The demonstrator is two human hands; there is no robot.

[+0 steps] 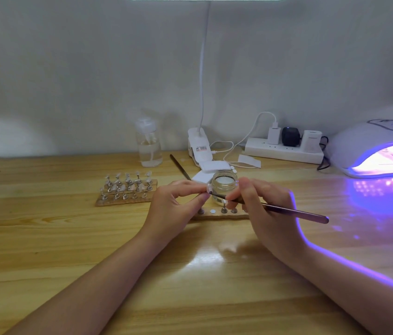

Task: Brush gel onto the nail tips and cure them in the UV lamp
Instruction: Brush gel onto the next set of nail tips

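Left hand [178, 204] pinches small nail tip [208, 189] on its stand between thumb and fingertips, just in front of gel jar [224, 187]. Right hand [263, 209] grips brush [287, 210], bristle end touching tip. Wooden holder strip [217, 215] beneath hands; second holder [127, 189] with many tips to left. UV lamp [379, 151] glows purple far right, more tips inside. Wooden table [69, 250], white wall, power strip [284, 149], clear bottle [149, 146].

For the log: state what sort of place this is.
Probably a home nail-art desk, not a salon: a lit UV lamp, a rack of nail tips on stands, and an open gel jar on a wooden table against a plain wall.
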